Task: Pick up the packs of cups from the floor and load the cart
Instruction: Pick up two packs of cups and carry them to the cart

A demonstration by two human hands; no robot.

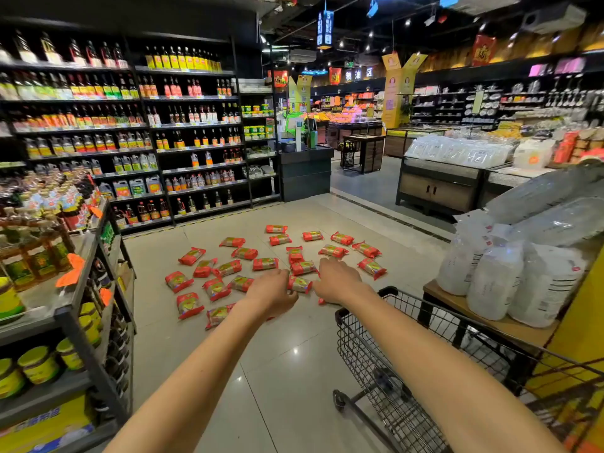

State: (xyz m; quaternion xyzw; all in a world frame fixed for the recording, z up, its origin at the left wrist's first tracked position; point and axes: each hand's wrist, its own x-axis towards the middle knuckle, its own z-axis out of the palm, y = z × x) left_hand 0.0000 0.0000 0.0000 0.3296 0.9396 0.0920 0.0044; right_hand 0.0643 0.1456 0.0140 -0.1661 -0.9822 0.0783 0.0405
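Observation:
Several red packs (264, 263) lie scattered on the tiled floor ahead of me. Both my bare arms reach out over them. My left hand (271, 292) hovers with loosely curled fingers and holds nothing. My right hand (336, 281) is beside it, fingers pointing forward and down, also holding nothing. One red pack (299, 284) shows on the floor between the two hands. The black wire cart (359, 313) stands at my lower right, under my right forearm, and I see no packs inside it.
A rack of jars and bottles (65, 289) stands close on my left. A wooden table with clear-wrapped white packs (496, 276) sits right of the cart. Bottle shelves (183, 142) line the back of the floor; an aisle runs off to the back right.

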